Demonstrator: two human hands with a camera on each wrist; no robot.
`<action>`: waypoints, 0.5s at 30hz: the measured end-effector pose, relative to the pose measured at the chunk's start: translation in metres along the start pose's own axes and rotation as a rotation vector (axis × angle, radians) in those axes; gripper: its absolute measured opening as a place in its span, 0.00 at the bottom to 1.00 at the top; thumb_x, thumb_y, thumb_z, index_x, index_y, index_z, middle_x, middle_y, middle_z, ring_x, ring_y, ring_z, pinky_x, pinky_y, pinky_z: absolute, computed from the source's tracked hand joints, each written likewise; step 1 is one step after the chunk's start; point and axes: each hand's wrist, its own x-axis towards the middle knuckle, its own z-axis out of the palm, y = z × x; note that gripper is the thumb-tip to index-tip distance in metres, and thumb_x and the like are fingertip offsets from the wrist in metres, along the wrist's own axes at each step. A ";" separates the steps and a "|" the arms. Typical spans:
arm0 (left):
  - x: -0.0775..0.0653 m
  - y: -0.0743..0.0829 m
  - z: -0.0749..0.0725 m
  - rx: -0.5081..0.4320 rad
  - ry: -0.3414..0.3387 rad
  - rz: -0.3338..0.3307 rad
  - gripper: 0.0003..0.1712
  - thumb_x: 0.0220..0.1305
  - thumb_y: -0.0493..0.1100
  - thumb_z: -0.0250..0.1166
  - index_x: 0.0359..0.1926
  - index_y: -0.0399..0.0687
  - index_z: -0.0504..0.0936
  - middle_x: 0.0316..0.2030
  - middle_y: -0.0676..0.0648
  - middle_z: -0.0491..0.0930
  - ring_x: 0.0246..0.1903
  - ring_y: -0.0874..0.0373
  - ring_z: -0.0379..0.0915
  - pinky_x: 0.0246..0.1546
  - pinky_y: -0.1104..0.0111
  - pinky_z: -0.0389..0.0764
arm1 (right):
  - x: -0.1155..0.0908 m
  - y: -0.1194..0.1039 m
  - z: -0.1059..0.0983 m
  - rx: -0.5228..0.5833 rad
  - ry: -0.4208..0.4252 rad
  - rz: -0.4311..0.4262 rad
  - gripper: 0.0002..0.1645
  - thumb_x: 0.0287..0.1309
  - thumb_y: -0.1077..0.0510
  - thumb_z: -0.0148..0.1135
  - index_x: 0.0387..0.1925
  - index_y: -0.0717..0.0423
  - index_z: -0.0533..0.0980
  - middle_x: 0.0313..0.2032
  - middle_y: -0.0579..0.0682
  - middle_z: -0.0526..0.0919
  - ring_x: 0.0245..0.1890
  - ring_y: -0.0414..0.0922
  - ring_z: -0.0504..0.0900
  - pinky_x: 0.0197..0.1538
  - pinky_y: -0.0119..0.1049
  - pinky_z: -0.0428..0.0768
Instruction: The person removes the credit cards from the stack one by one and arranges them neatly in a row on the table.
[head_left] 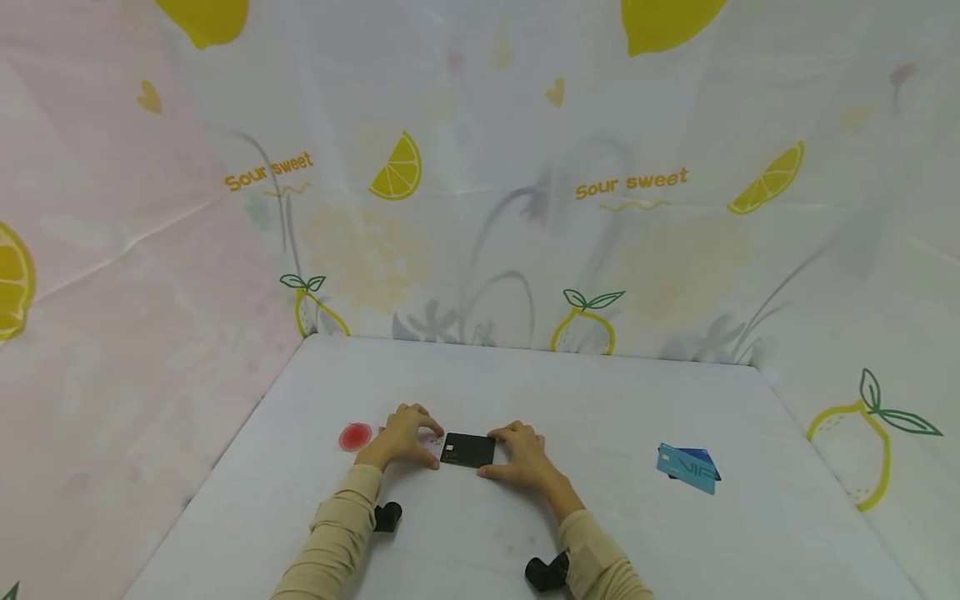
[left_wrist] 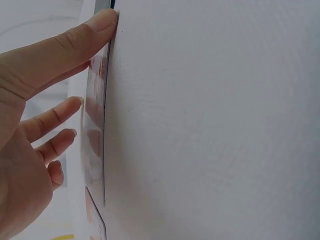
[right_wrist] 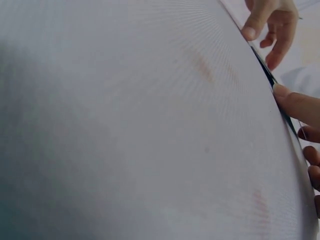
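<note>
the person's left arm (head_left: 333, 529) and right arm (head_left: 600, 557) are slanting inward. the left hand (head_left: 405, 437) is curving its thumb (left_wrist: 70, 45) and forefinger (head_left: 428, 423) into a wide pinch, other fingers (left_wrist: 51, 120) bending loosely; the right hand (head_left: 523, 457) is facing it, mirroring that pinch.

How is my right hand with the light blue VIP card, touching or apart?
Apart: the head view shows bare white table between your right hand and the light blue VIP card.

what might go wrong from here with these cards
The black card may bump the pink card if slid left: they lie close. The right hand holds only the black card's edges, so its grip might slip. The light blue card overlaps the dark blue card, so lifting one could drag the other.
</note>
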 end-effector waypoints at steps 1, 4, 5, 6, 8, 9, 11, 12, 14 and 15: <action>0.000 0.000 0.000 0.003 0.005 0.003 0.25 0.29 0.47 0.82 0.36 0.52 0.87 0.45 0.42 0.75 0.48 0.44 0.65 0.47 0.48 0.66 | 0.000 0.000 0.000 -0.002 0.001 -0.001 0.35 0.39 0.41 0.74 0.49 0.54 0.78 0.44 0.53 0.75 0.45 0.52 0.71 0.41 0.47 0.63; 0.001 0.001 -0.001 0.014 0.015 0.004 0.24 0.30 0.48 0.82 0.36 0.52 0.87 0.45 0.42 0.75 0.48 0.45 0.65 0.47 0.49 0.66 | 0.001 0.000 -0.001 0.012 0.003 -0.007 0.35 0.40 0.42 0.74 0.50 0.54 0.78 0.43 0.53 0.75 0.45 0.52 0.70 0.41 0.48 0.63; 0.000 0.001 -0.001 0.017 0.014 0.002 0.24 0.30 0.48 0.82 0.36 0.52 0.87 0.45 0.42 0.75 0.48 0.44 0.65 0.47 0.49 0.65 | 0.002 0.000 -0.001 0.018 0.001 -0.008 0.35 0.40 0.42 0.74 0.50 0.55 0.78 0.43 0.53 0.75 0.45 0.52 0.70 0.41 0.48 0.63; -0.001 0.002 -0.002 0.016 0.014 -0.001 0.24 0.31 0.48 0.82 0.36 0.52 0.87 0.45 0.42 0.75 0.48 0.44 0.65 0.47 0.48 0.65 | 0.002 -0.001 -0.001 0.023 -0.001 -0.009 0.35 0.40 0.42 0.73 0.50 0.55 0.78 0.43 0.53 0.75 0.45 0.52 0.70 0.41 0.48 0.63; -0.002 0.003 -0.002 0.014 0.012 -0.010 0.24 0.31 0.48 0.81 0.36 0.52 0.87 0.45 0.41 0.75 0.48 0.44 0.65 0.48 0.48 0.65 | 0.002 -0.001 0.000 0.027 -0.008 -0.010 0.35 0.40 0.42 0.73 0.50 0.55 0.78 0.43 0.53 0.75 0.45 0.51 0.70 0.41 0.48 0.62; -0.002 0.003 -0.002 0.012 0.011 -0.012 0.24 0.31 0.48 0.81 0.36 0.52 0.87 0.45 0.41 0.75 0.48 0.44 0.65 0.48 0.48 0.65 | 0.003 -0.001 0.000 0.025 -0.011 -0.009 0.35 0.41 0.42 0.73 0.50 0.55 0.78 0.43 0.53 0.75 0.45 0.51 0.70 0.41 0.48 0.62; -0.003 0.004 -0.001 0.014 0.011 -0.016 0.24 0.31 0.48 0.81 0.36 0.52 0.87 0.45 0.41 0.75 0.48 0.43 0.65 0.48 0.47 0.65 | 0.003 -0.002 0.000 0.027 -0.020 -0.004 0.35 0.41 0.42 0.73 0.50 0.55 0.78 0.43 0.53 0.75 0.45 0.51 0.70 0.41 0.48 0.62; -0.003 0.004 -0.001 0.014 0.010 -0.017 0.24 0.31 0.47 0.81 0.36 0.52 0.87 0.45 0.41 0.75 0.48 0.43 0.65 0.48 0.47 0.65 | 0.004 -0.002 0.000 0.024 -0.026 -0.002 0.35 0.41 0.42 0.73 0.50 0.55 0.78 0.43 0.53 0.75 0.45 0.51 0.70 0.42 0.47 0.62; -0.002 0.004 0.000 0.026 0.010 -0.016 0.24 0.31 0.48 0.82 0.36 0.52 0.87 0.45 0.42 0.75 0.48 0.43 0.66 0.48 0.47 0.66 | 0.004 -0.003 -0.001 0.030 -0.033 -0.001 0.34 0.41 0.43 0.73 0.50 0.55 0.78 0.43 0.53 0.75 0.45 0.51 0.70 0.42 0.48 0.62; -0.002 0.004 0.000 0.032 0.012 -0.016 0.25 0.31 0.48 0.82 0.37 0.52 0.87 0.45 0.42 0.75 0.48 0.43 0.66 0.48 0.47 0.66 | 0.005 -0.004 -0.002 0.033 -0.036 -0.002 0.34 0.42 0.43 0.73 0.50 0.55 0.78 0.43 0.53 0.75 0.45 0.51 0.70 0.42 0.48 0.62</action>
